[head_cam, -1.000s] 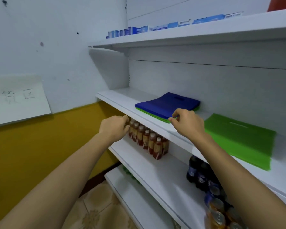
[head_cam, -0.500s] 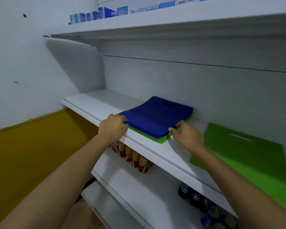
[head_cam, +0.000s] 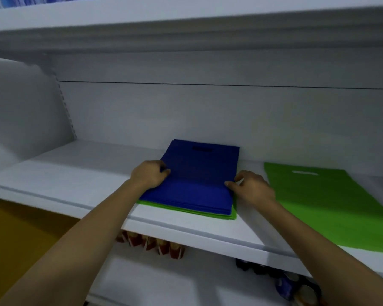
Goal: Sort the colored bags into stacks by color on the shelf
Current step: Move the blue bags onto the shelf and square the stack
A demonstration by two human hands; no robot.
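Head view of a white shelving unit. The middle shelf (head_cam: 60, 184) carries two groups of flat bags. Near its centre lies a pile of blue bags (head_cam: 199, 186), squared up, with a cut-out handle slot at the far end. The blue bags rest directly on a thin layer of green bags (head_cam: 186, 210), of which only a narrow strip shows along the near and right edges. To the right, apart from this pile, a separate green bag (head_cam: 318, 208) lies flat on the same shelf, its handle slot also at the far end.

The left hand (head_cam: 149, 175) is at the left edge of the blue bags, its fingers curled round that edge. The right hand (head_cam: 252, 188) is at the right edge, where thumb and forefinger pinch the upper layers of the blue bags. How many layers each hand takes cannot be told. Both forearms reach in from the lower corners of the view.

The lower shelf (head_cam: 153, 281) holds a row of brown drink bottles (head_cam: 150, 242) under the middle shelf's front lip, and dark bottles and cans (head_cam: 296, 286) further right, blurred. The upper shelf (head_cam: 186, 23) bears blue boxes (head_cam: 20, 1) at its far left, barely in view.
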